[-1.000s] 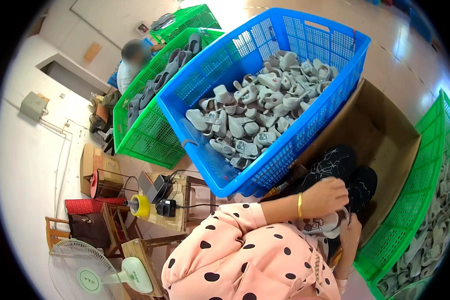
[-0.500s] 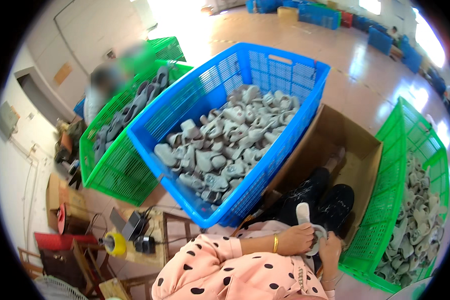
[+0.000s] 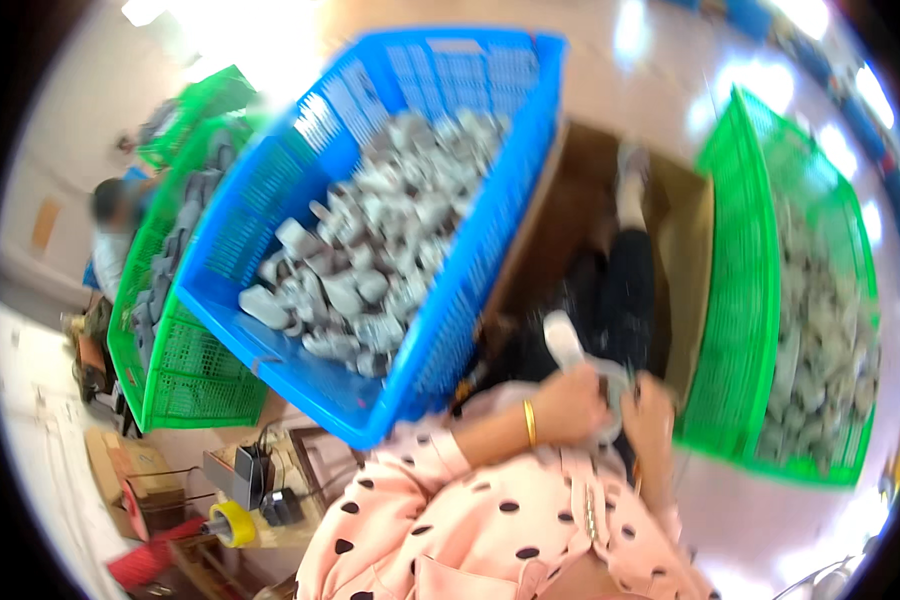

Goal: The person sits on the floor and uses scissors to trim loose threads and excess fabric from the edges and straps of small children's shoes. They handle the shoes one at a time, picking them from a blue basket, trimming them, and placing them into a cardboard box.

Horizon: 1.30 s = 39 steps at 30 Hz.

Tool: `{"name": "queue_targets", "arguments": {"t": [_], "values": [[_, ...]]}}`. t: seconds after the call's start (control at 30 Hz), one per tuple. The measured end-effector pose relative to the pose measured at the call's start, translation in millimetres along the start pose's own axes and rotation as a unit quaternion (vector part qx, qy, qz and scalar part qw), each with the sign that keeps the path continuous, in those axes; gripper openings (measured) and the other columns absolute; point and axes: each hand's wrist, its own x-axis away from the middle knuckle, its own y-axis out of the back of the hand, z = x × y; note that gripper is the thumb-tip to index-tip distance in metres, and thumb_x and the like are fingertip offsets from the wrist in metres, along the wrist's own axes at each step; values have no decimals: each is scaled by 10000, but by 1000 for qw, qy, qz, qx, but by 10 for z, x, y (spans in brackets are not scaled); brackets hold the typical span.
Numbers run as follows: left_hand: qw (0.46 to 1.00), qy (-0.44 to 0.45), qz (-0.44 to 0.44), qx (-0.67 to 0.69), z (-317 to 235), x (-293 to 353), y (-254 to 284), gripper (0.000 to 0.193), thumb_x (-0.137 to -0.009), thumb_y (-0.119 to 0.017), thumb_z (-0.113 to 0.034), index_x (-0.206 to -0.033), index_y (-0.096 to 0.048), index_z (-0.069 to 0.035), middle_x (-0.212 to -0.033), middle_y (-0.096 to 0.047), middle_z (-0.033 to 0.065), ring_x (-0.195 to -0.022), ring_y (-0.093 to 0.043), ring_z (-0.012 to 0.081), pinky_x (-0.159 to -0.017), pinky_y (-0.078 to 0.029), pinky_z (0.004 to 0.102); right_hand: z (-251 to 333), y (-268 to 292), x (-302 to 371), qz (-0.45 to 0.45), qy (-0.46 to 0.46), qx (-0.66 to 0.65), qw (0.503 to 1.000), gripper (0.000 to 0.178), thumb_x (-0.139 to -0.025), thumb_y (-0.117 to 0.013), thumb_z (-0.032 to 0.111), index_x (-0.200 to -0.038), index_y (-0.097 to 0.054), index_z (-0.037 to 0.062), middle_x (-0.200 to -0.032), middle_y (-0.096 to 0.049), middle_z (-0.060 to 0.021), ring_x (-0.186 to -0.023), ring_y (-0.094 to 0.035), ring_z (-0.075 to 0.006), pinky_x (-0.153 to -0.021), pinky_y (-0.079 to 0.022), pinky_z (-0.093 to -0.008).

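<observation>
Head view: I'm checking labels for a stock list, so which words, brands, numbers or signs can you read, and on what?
None can be read.
Held shoe: any marking is too blurred.
Shoe pile in the blue basket: too small and blurred.
Cardboard box, lower left: too blurred.

You have a pale grey shoe (image 3: pixel 568 348) between your left hand (image 3: pixel 574 402) and right hand (image 3: pixel 649 418). Its whitish end points far and slightly left.
</observation>
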Motion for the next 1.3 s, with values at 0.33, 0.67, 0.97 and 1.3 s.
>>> {"name": "queue_targets", "arguments": {"t": [0.33, 0.67, 0.97, 1.3], "values": [[984, 147, -32, 91, 477, -2, -524, 151, -742, -742, -231, -892, -751, -222, -1087, -647, -6, -1156, -506, 225, -1049, -315, 449, -688, -404, -107, 101, -88, -120, 984, 299, -844, -582, 237, -971, -584, -34, -713, -588, -245, -659, -592, -390, -617, -467, -407], [967, 161, 160, 116, 642, -213, -1026, 185, -767, -690, -392, -905, -763, -293, -772, -683, -26, -867, -599, 188, -953, -385, 379, -923, -580, -181, 97, -91, -145, 980, 254, -850, -575, 214, -953, -582, -18, -674, -602, -187, -617, -621, -308, -599, -482, -356], [932, 258, 177, 184, 573, -206, -1306, 181, -769, -682, -363, -839, -769, -221, -724, -682, 25, -739, -648, 228, -726, -499, 368, -890, -648, -203, 103, -87, -100, 986, 260, -887, -577, 267, -935, -587, 12, -681, -631, -151, -637, -634, -320, -602, -496, -365], [937, 230, 155, 212, 700, -256, -1183, 158, -753, -693, -309, -815, -768, -185, -687, -682, 53, -646, -661, 246, -584, -520, 339, -454, 3, -351, 67, 164, 235, 956, 411, -875, -624, 415, -693, -496, 69, -541, -511, -124, -533, -557, -329, -464, -427, -387]]}}
